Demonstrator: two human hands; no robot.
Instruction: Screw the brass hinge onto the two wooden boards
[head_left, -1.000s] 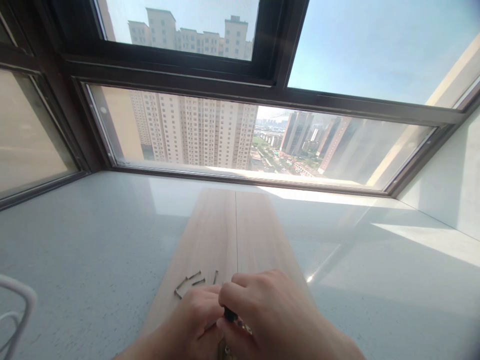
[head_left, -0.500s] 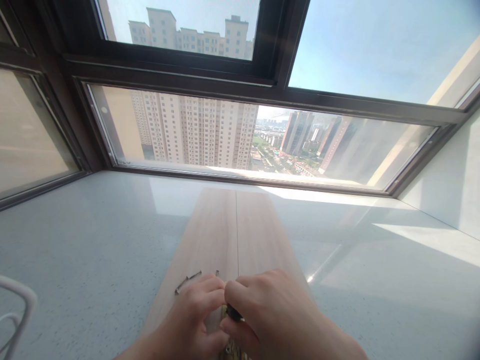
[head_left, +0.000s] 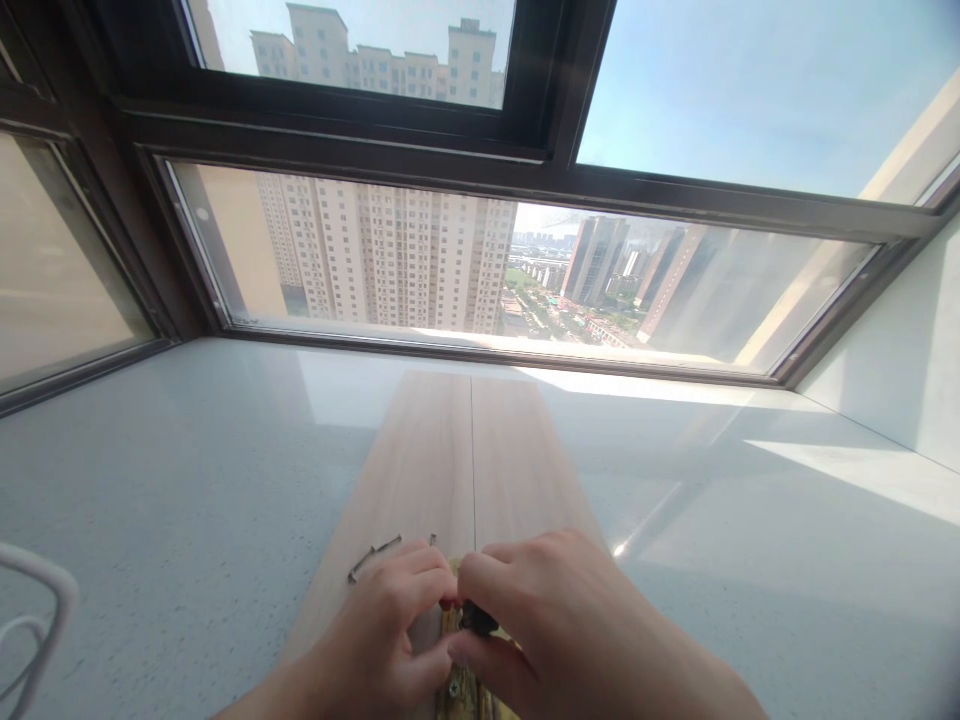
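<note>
A brass-coloured hinge (head_left: 455,690) with a screw head in it lies over the seam between two pale wooden boards (head_left: 427,450). Above it, my right hand (head_left: 555,610) is closed around a short black handle (head_left: 480,618), which looks like a screwdriver's; the rest of the tool is hidden by my fingers. My left hand (head_left: 390,620) is closed at the hinge's left side, forefinger and thumb bent toward my right fingertips. What it pinches I cannot make out. Several loose screws (head_left: 386,545) rest on the left board, just beyond my left knuckles.
The boards lie on a speckled white sill (head_left: 225,480) that reaches to a dark window frame (head_left: 525,365). At the left edge stands a white, curved tube-like object (head_left: 60,590). A white wall (head_left: 885,350) borders the sill on the right.
My right hand and the black handle have shifted slightly right, and the handle lies more sideways. More of the brass hinge shows between my hands. The view has tilted a little.
</note>
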